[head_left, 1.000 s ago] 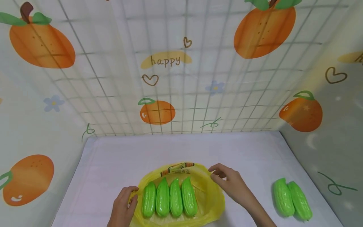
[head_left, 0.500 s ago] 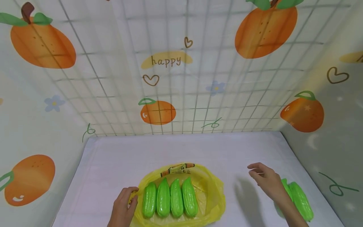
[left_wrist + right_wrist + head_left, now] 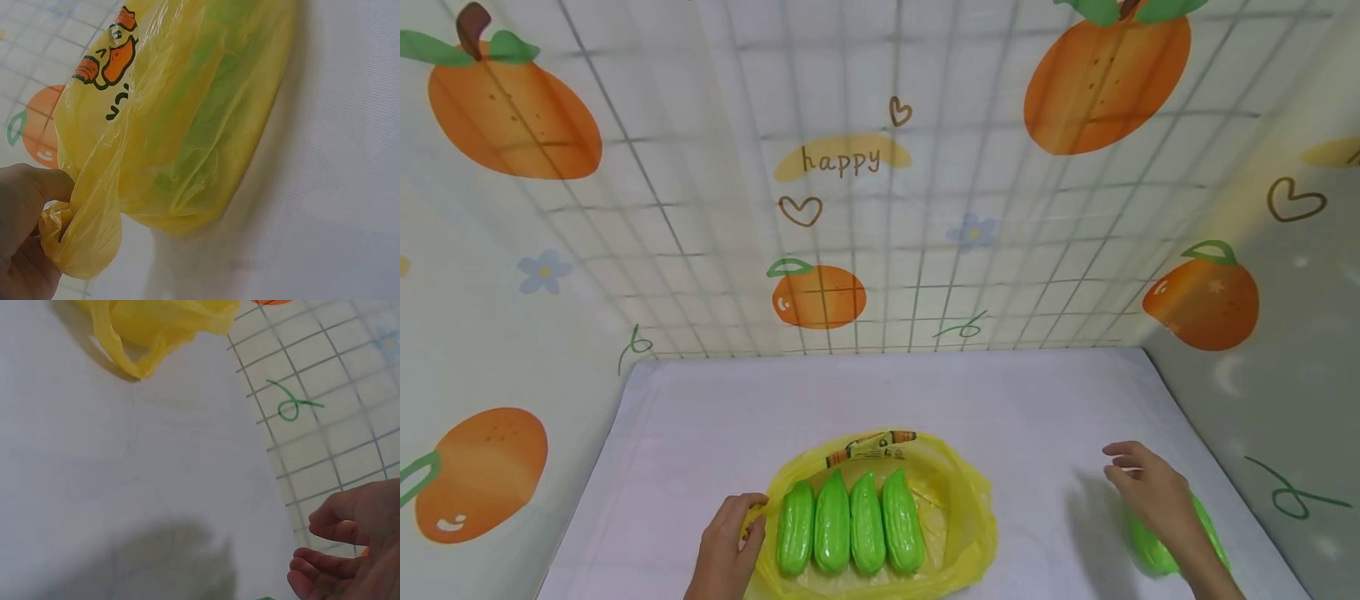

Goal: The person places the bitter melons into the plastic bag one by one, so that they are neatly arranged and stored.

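Note:
A yellow plastic bag (image 3: 966,533) lies with its mouth spread on the white table, and several shiny green cucumber-shaped vegetables (image 3: 831,525) sit side by side in it. My left hand (image 3: 727,533) pinches the bag's left handle; in the left wrist view the gathered loop (image 3: 94,237) hangs from thumb and fingers. Over at the right, my right hand (image 3: 1153,492) hovers with loosely bent fingers and nothing in them. It overlaps two more green vegetables (image 3: 1152,550) in the head view, hiding much of them. In the right wrist view the fingers (image 3: 322,569) stand apart from the thumb.
The table (image 3: 700,417) meets a patterned cloth wall (image 3: 1037,275) at the back and on both sides. The bag's right handle (image 3: 119,353) lies loose on the table in the right wrist view. A duck print (image 3: 115,59) marks the bag.
My right hand has moved from the bag's right rim across to the green vegetables at the right, fingers holding nothing. The left hand keeps its hold on the bag handle.

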`<action>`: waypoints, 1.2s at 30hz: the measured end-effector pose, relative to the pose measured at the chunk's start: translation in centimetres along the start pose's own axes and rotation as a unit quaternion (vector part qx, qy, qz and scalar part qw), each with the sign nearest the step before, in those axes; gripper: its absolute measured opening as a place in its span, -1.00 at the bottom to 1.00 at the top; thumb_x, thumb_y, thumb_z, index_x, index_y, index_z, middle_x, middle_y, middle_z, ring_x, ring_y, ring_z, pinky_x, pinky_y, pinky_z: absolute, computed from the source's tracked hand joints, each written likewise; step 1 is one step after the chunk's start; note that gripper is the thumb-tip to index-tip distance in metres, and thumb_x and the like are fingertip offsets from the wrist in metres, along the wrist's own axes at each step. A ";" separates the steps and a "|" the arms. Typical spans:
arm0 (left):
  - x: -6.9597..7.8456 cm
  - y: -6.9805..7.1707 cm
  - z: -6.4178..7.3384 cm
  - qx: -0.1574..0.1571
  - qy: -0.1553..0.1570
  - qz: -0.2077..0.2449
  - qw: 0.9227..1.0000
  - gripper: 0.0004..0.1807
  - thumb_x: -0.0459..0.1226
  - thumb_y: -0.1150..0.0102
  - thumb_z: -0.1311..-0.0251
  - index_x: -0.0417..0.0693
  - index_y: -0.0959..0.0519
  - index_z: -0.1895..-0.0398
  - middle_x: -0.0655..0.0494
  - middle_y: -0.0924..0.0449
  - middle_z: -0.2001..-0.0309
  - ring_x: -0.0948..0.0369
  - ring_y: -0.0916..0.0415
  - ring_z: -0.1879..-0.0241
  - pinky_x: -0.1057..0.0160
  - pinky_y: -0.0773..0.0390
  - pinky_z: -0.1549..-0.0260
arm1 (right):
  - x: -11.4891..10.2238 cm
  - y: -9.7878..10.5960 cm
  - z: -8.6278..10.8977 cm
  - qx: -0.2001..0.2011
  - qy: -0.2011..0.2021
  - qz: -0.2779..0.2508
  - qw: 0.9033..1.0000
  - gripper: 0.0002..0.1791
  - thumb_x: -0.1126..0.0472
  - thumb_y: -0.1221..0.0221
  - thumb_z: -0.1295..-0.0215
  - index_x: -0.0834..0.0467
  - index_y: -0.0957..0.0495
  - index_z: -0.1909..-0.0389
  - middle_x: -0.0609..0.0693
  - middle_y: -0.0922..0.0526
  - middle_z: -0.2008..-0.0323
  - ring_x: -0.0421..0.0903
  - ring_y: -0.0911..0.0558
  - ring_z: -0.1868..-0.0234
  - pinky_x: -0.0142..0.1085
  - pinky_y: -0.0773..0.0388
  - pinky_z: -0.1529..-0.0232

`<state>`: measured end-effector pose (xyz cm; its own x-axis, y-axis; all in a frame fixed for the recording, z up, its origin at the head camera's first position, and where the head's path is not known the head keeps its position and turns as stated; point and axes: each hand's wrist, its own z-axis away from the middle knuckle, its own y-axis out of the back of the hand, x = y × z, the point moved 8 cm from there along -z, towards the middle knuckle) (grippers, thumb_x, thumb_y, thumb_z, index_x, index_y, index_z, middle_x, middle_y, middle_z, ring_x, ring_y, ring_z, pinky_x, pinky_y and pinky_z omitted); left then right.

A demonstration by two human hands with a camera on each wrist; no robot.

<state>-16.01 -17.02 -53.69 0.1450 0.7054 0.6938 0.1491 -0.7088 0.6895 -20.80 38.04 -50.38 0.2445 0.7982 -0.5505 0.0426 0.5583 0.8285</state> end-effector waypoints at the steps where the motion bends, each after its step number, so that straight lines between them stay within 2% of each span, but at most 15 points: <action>1: 0.0 0.0 0.0 -0.002 0.001 -0.001 1.000 -0.73 -0.47 -0.24 -0.24 0.01 -0.59 0.07 0.21 -0.52 0.18 0.33 -0.49 0.26 0.34 -0.56 0.37 | 0.3 0.1 -0.1 0.001 -0.002 0.002 1.000 -0.64 0.22 -0.09 -0.36 0.34 -0.48 -0.09 0.43 -0.57 0.03 0.33 -0.59 0.06 -0.02 -0.58 0.28; 6: 0.0 0.0 -0.1 -0.007 0.009 0.009 1.000 -0.73 -0.48 -0.23 -0.25 0.01 -0.59 0.07 0.20 -0.53 0.18 0.32 -0.50 0.26 0.35 -0.56 0.38 | 1.2 0.5 -0.2 0.013 0.008 0.013 1.000 -0.63 0.23 -0.12 -0.36 0.34 -0.47 -0.11 0.44 -0.56 0.02 0.34 -0.58 0.05 0.03 -0.55 0.24; 11: 0.3 0.1 -0.1 -0.006 -0.007 0.009 1.000 -0.72 -0.50 -0.23 -0.24 -0.01 -0.59 0.06 0.18 -0.53 0.16 0.32 -0.49 0.25 0.35 -0.55 0.39 | 2.3 0.5 -0.6 0.002 -0.029 0.016 0.999 -0.53 0.19 -0.12 -0.36 0.37 -0.38 -0.19 0.48 -0.49 -0.04 0.38 -0.51 0.00 0.14 -0.50 0.18; 17: 0.1 0.0 0.0 -0.011 0.006 0.012 1.000 -0.73 -0.47 -0.23 -0.26 0.01 -0.58 0.05 0.20 -0.52 0.16 0.33 -0.48 0.26 0.36 -0.56 0.37 | 3.0 0.9 -0.6 0.013 -0.035 0.027 0.999 -0.49 0.22 -0.10 -0.35 0.40 -0.34 -0.23 0.51 -0.43 -0.06 0.40 -0.49 -0.02 0.20 -0.43 0.16; 23: 0.2 -0.1 -0.1 -0.012 0.007 0.012 1.000 -0.74 -0.47 -0.23 -0.26 -0.01 -0.58 0.05 0.21 -0.52 0.18 0.37 -0.44 0.33 0.37 -0.54 0.41 | 4.1 1.0 -0.6 0.026 -0.073 0.026 0.997 -0.45 0.26 -0.08 -0.34 0.44 -0.26 -0.27 0.55 -0.30 -0.12 0.47 -0.36 -0.09 0.32 -0.34 0.03; 28: 0.3 -0.1 -0.1 -0.006 0.000 0.011 1.000 -0.73 -0.49 -0.23 -0.25 -0.01 -0.58 0.06 0.21 -0.52 0.19 0.40 -0.42 0.34 0.39 -0.54 0.42 | 5.0 1.2 -0.8 0.039 -0.053 0.043 0.997 -0.47 0.32 0.00 -0.31 0.48 -0.25 -0.26 0.58 -0.34 -0.09 0.49 -0.39 -0.06 0.33 -0.35 0.06; 31: 0.3 -0.1 0.0 -0.004 -0.002 0.012 1.000 -0.72 -0.49 -0.23 -0.25 -0.01 -0.58 0.06 0.21 -0.52 0.18 0.39 -0.43 0.33 0.39 -0.54 0.42 | 5.8 1.0 -1.0 0.031 -0.050 0.057 0.997 -0.47 0.35 0.04 -0.29 0.48 -0.24 -0.26 0.58 -0.38 -0.08 0.50 -0.42 -0.04 0.33 -0.36 0.07; 36: 0.2 -0.1 0.0 -0.009 0.004 0.009 1.000 -0.73 -0.48 -0.23 -0.26 -0.01 -0.58 0.05 0.22 -0.52 0.18 0.38 -0.44 0.32 0.39 -0.54 0.41 | 6.5 0.4 -1.2 0.002 -0.068 0.074 0.995 -0.43 0.36 0.00 -0.30 0.50 -0.17 -0.30 0.58 -0.39 -0.09 0.50 -0.43 -0.07 0.32 -0.36 0.02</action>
<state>-16.02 -16.77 -53.60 0.1399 0.6924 0.7078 0.1281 -0.7215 0.6805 -20.32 43.73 -53.71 0.3772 0.8337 -0.4034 0.0009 0.4353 0.9003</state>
